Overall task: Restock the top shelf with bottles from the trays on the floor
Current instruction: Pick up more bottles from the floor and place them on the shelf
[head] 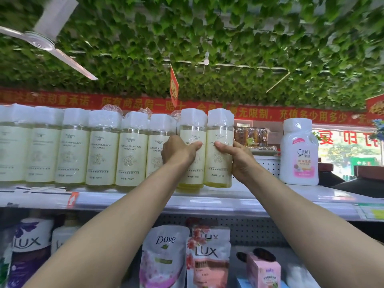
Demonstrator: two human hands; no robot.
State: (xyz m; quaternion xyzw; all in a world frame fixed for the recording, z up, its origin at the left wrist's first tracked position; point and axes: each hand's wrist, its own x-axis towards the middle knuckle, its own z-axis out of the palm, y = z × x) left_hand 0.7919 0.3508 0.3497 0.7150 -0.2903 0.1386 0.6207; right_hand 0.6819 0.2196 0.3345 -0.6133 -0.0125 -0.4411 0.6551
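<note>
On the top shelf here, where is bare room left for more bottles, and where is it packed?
Bare shelf shows between the bottle in the right hand and the white jug, though snack packs sit behind that gap. Left of the left hand, the row of bottles stands tightly packed, leaving no room.

Up above we see a ceiling of green plastic ivy leaves (pixel 228 38), a white ceiling fan (pixel 41 41) at the left, a red banner with yellow characters (pixel 291 115) across the back. On the lower shelf we spot a purple LUX bottle (pixel 29 250), a white Dove refill pouch (pixel 163 256) just beside a pink LUX refill pouch (pixel 208 258), then a small pink carton (pixel 262 271).
</note>
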